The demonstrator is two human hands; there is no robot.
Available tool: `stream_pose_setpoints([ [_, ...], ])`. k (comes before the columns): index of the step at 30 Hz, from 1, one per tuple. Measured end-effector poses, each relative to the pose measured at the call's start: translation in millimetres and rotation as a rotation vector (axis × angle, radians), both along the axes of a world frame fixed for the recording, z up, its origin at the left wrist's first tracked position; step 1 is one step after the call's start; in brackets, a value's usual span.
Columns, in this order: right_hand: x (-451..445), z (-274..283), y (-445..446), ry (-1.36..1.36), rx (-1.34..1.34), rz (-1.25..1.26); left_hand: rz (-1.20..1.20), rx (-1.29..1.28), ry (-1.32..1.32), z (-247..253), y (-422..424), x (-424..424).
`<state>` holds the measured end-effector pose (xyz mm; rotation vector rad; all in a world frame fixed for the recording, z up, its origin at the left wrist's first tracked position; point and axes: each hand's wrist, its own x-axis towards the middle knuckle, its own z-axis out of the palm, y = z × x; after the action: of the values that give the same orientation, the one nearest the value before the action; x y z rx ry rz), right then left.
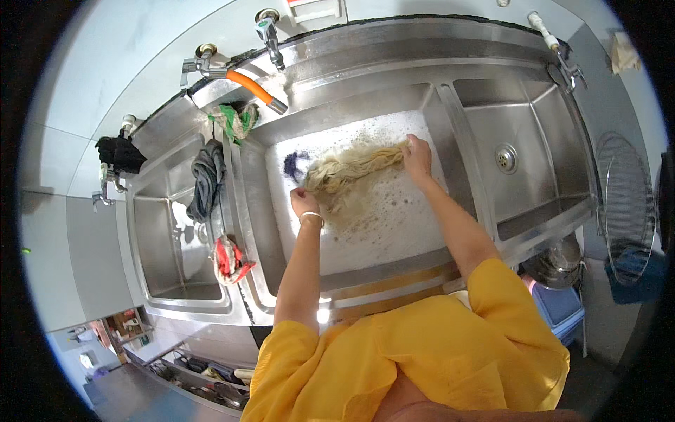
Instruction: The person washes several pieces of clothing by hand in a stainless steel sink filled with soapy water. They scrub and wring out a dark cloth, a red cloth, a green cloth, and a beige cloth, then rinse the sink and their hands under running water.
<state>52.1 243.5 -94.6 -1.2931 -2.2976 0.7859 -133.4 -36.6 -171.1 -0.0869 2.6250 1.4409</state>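
A wet, yellowish-beige cloth (356, 168) lies bunched lengthwise in soapy water in the middle basin of a stainless steel sink (263, 211). My right hand (418, 158) grips its right end, with the fingers closed on the fabric. At the cloth's left end is my left hand (305, 201), a pale bangle on the wrist; its fingers are curled, and whether they pinch the fabric is hard to tell. A dark purple thing (295, 164) shows through the foam just above my left hand.
A dark grey cloth (207, 182), a red-and-white cloth (229, 261) and a green-and-white cloth (235, 121) hang on the left divider. A tap with an orange hose (250, 87) reaches over the back edge. Side basins flank the middle one; the right basin has a drain strainer (506, 158).
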Motion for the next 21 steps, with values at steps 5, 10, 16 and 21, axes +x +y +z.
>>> stream_pose_setpoints([
  [5,-49.9,-28.7,-70.0,-0.231,-0.073,0.254,-0.179,0.384,-0.515,81.2,55.0,67.8],
  [10,-47.9,51.0,-146.1,0.033,-0.476,0.639,-0.057,0.891,-1.145,90.6,53.9,38.0],
  [16,-54.2,77.5,-163.0,0.083,-0.297,0.66,-0.407,0.475,-0.863,64.4,51.1,44.1],
  [21,-80.2,13.0,-87.1,-0.131,-0.26,0.425,-0.438,0.858,-0.687,28.5,46.2,64.4],
])
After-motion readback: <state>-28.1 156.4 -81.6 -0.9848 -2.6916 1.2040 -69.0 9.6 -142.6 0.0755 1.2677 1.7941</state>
